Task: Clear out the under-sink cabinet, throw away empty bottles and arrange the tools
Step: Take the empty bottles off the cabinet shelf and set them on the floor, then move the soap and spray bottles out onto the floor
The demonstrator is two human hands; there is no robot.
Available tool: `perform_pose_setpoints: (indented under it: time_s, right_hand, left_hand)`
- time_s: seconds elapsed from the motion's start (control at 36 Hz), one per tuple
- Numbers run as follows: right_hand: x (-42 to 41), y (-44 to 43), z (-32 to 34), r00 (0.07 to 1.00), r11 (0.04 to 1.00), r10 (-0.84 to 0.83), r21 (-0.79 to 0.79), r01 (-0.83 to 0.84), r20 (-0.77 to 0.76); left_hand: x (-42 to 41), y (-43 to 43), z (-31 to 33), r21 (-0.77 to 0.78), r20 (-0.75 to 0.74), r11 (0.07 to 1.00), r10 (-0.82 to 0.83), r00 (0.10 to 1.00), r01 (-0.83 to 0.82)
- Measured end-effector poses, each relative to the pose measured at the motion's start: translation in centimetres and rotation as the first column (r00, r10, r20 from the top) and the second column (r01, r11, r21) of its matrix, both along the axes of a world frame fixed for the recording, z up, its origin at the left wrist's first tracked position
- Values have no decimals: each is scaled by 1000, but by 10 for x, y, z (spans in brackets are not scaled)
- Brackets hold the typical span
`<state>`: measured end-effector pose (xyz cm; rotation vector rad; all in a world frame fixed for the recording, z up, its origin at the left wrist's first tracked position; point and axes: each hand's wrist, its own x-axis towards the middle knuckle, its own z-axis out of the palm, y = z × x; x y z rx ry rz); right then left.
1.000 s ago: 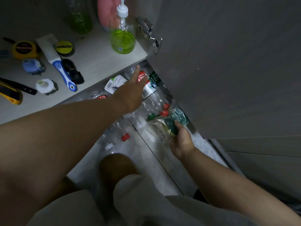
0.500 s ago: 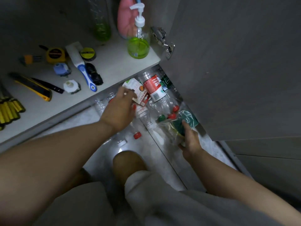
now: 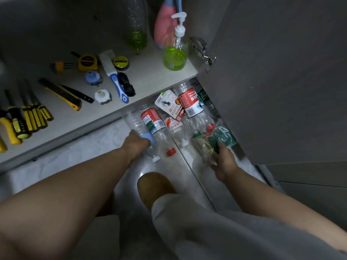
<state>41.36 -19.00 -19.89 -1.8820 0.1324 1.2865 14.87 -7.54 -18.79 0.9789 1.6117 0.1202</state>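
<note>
I see pale marbled floor tile (image 3: 75, 156), dark grout line (image 3: 195, 175) running through it, glare spot (image 3: 143, 174) just beside bare knee (image 3: 155, 186). Grey shorts (image 3: 206, 231) fill lower frame. Pink item (image 3: 162, 29) at top edge, partly cut off.

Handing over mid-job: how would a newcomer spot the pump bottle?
Go to the front right corner of the cabinet floor, beside the door hinge. The pump bottle stands upright there, clear with green liquid low inside. Unlike the taller clear bottle and pink bottle behind it, it alone has a white pump head.
</note>
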Motion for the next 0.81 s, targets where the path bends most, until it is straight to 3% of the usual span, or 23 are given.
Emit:
perform_pose_setpoints:
  time_s: [0.31, 0.39, 0.47, 0.53, 0.61, 0.69, 0.75, 0.81]
  right_hand:
    - [5, -8, 9, 983, 961, 163, -238, -139, 84]
    - [5, -12, 13, 970, 948, 173, -297, -116, 170]
    - [7, -16, 19, 899, 879, 295, -461, -123, 322]
    - [4, -15, 26, 891, 840, 356, -515, -173, 283]
    - [-3, -5, 50, 891, 783, 454, -487, -386, 24]
    - [-13, 26, 83, 700, 635, 713, -390, -667, -35]
    - [-23, 56, 108, 529, 528, 844, -308, -792, 88]
    - [-35, 93, 132, 421, 475, 875, -250, -844, 241]
  left_hand:
    - [-4, 0, 15, 82, -14, 992, -96, 995, 96]
    - [-5, 1, 25, 66, -20, 984, -162, 987, 163]
    - [-8, 3, 41, 53, -26, 958, -281, 959, 282]
    - [-9, 7, 57, 53, -44, 918, -390, 920, 392]
    - [-12, 21, 93, 42, -111, 823, -560, 821, 567]
    - [-19, 40, 130, 90, -24, 783, -616, 787, 616]
    - [-24, 53, 150, 214, -55, 770, -605, 795, 601]
    - [-29, 67, 164, 349, -151, 737, -566, 810, 579]
